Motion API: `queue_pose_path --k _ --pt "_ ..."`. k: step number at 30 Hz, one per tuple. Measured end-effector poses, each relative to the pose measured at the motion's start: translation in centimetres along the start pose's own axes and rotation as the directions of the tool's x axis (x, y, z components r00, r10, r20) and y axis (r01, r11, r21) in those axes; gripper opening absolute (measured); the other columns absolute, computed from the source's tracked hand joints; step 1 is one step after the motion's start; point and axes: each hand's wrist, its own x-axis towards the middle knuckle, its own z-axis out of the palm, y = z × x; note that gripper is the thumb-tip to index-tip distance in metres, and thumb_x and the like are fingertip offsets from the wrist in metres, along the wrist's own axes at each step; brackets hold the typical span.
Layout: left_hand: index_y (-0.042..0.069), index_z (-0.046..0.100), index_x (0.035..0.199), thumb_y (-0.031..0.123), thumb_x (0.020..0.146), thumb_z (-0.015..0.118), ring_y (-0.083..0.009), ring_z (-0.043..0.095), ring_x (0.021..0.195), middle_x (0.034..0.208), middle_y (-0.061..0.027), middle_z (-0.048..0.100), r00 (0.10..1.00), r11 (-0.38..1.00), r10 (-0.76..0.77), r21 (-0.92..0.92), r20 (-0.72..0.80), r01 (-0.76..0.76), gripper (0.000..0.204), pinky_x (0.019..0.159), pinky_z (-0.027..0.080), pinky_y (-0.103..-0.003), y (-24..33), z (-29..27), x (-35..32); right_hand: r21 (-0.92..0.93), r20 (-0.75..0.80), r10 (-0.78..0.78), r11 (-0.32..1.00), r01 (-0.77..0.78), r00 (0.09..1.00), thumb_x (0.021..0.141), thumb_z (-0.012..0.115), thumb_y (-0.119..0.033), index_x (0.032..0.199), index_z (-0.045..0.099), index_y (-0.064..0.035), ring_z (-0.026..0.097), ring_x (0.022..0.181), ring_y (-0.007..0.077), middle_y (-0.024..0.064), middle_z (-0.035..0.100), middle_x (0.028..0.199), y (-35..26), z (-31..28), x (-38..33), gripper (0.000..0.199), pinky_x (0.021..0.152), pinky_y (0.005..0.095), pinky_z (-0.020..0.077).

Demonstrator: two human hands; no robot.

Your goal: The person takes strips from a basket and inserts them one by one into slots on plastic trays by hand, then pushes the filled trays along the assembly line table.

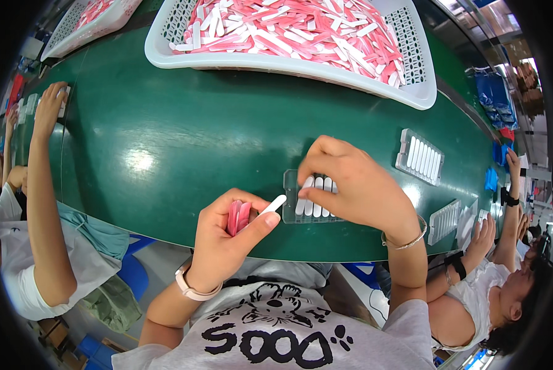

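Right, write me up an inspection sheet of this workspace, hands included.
Surface: green tabletop, glossy, with light reflections.
Job's things: clear tray holding a row of white sticks, partly hidden by the right hand.
Clutter: white basket heaped with pink and white pieces; filled tray and another tray to the right.
Grippers: left hand holds pink pieces and one white stick; right hand has its fingertips at the tray's leftmost stick, grip unclear.
Cables: nothing seen on the tabletop.
Surroundings: co-workers at both sides; second basket at upper left.
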Motion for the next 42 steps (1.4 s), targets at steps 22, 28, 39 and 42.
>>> queue_pose_path --k 22,28,39,42 --pt "0.0 0.06 0.088 0.004 0.089 0.066 -0.0045 0.055 0.08 0.099 -0.0068 0.068 0.998 0.999 -0.031 0.037 0.047 0.03 0.007 0.071 0.045 -0.02 -0.5 -0.1 -0.5 -0.123 -0.144 0.196 0.969 -0.214 0.97 0.074 0.076 -0.029 0.109 0.059 -0.0074 0.05 0.099 0.024 0.0081 0.057 0.1 -0.3 0.9 -2.5 0.045 0.086 0.0354 0.032" --pt "0.0 0.06 0.086 0.007 0.088 0.068 -0.0059 0.056 0.082 0.106 -0.0118 0.069 0.995 0.987 0.011 0.158 0.099 -0.027 0.011 0.073 0.046 -0.022 -1.5 -0.3 -0.7 -0.159 -0.135 0.184 0.966 -0.204 0.974 0.07 0.08 -0.028 0.106 0.059 -0.01 0.05 0.101 0.023 0.006 0.054 0.099 -0.4 1.2 -2.4 0.045 0.087 0.0334 0.0299" --pt "-0.001 0.059 0.084 0.006 0.087 0.068 -0.0047 0.056 0.077 0.103 -0.0166 0.07 0.986 0.985 -0.101 0.151 0.132 0.081 0.012 0.068 0.046 -0.02 -0.4 0.0 -1.2 -0.399 -0.434 0.224 0.82 -0.409 0.873 0.071 0.078 -0.023 0.134 0.045 -0.0141 0.037 0.132 0.0329 0.0106 0.044 0.14 5.9 -6.1 -11.2 0.072 0.103 0.05 0.0274" --pt "-0.001 0.058 0.083 0.004 0.087 0.067 -0.0014 0.049 0.062 0.103 -0.0162 0.07 0.986 0.984 -0.098 0.159 0.135 0.076 0.011 0.052 0.039 -0.019 -0.7 -0.3 -0.7 -0.267 -0.41 0.416 0.796 -0.543 0.812 0.07 0.078 -0.018 0.138 0.044 -0.0192 0.038 0.135 0.0259 0.0058 0.046 0.141 7.7 -6.2 -12.9 0.077 0.105 0.0535 0.0253"
